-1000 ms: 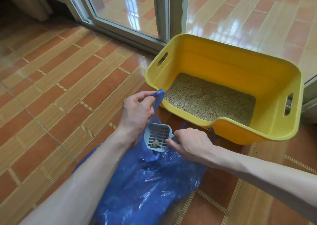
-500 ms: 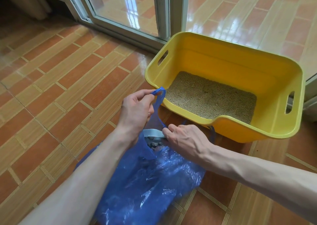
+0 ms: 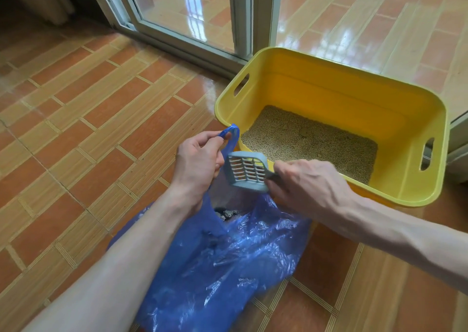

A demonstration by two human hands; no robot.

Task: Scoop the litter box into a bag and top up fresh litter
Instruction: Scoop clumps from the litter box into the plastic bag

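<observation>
Right hand grips the empty grey slotted scoop; left hand pinches the blue bag handle.

The litter box sits on the floor at 2 o'clock. The bag lies at 6 o'clock, touching it. The scoop is above the bag.

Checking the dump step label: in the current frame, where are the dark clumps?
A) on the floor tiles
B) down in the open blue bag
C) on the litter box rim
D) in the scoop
B: the dark clumps lie inside the mouth of the blue bag, while the slotted scoop held by the right hand above it shows only bare slots; the left hand holds the bag handle up.
</observation>
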